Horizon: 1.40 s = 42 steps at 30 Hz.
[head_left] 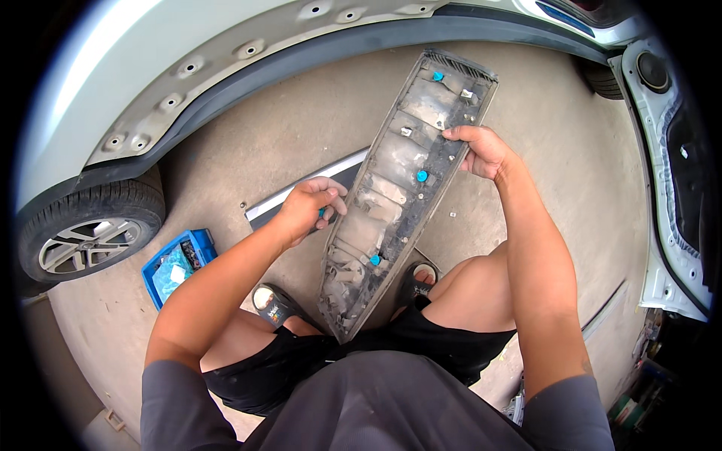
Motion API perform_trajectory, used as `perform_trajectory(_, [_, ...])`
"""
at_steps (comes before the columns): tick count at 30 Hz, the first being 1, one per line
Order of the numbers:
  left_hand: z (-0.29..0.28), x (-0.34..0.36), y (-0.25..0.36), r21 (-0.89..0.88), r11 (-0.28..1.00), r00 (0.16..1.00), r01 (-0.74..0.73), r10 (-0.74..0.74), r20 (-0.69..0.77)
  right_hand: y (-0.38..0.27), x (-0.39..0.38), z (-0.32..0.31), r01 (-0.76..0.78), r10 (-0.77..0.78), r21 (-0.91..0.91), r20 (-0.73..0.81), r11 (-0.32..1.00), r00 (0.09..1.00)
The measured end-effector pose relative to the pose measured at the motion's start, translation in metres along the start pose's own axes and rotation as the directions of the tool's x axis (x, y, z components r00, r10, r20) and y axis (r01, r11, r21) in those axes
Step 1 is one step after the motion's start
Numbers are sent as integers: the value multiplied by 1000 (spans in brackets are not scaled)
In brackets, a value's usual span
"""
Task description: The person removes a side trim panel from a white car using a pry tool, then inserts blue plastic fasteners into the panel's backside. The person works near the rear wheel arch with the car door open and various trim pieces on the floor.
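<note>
A long, dirty car trim panel [385, 154] stands slanted in front of me, its ribbed inner side toward me and its lower end between my feet. My right hand [485, 150] grips its right edge, thumb on the inner face. Blue plastic clips [422, 176] sit along the panel at its top, middle and lower part, with small white clips [406, 131] among them. Just off the left edge, my left hand [312, 204] is closed, and a bit of another blue clip [322, 213] shows between its fingers.
On the floor at left stands a blue plastic bin [203, 245] with a light-blue bag inside. Behind the panel lies a dark strip with a silver edge [308, 179]. A car's sill [248, 64] with holes arches overhead, its wheel [94, 240] at left and an open door [654, 188] at right.
</note>
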<state>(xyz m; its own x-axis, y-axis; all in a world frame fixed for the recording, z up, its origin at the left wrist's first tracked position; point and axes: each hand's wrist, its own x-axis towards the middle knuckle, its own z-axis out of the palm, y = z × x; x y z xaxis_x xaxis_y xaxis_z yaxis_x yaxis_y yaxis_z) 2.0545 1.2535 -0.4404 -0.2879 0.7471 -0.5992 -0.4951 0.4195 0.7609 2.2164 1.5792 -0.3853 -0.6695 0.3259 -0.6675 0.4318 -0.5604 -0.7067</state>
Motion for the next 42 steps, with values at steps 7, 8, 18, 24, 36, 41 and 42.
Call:
perform_trajectory(7, [-27, 4, -62, 220, 935, 956, 279, -248, -160, 14, -3, -7, 77, -80, 185, 12, 980, 997])
perform_trajectory(8, [-26, 1, -67, 220, 929, 952, 298, -271, -142, 15, -3, -6, 84, -85, 202, -4, 976, 996])
perform_trajectory(18, [15, -24, 0, -30, 978, 979, 206, -206, -9, 25, 7, 3, 199, -116, 287, -281, 937, 953])
perform_trajectory(24, [31, -19, 12, -170, 966, 980, 197, -188, 65, 8, 18, -28, 332, -229, 143, -476, 932, 849])
perform_trajectory(36, [31, -35, 43, -11, 997, 989, -74, 75, 131, 0, -27, -104, -7, 43, 163, -218, 987, 975])
perform_trajectory(41, [34, -39, 50, 6, 989, 981, -149, 147, 125, 14, 8, -54, -161, 141, -102, -180, 982, 974])
perform_trajectory(42, [36, -41, 48, 40, 984, 979, -176, 171, 111, 13, 14, -37, -154, 128, -138, -182, 978, 975])
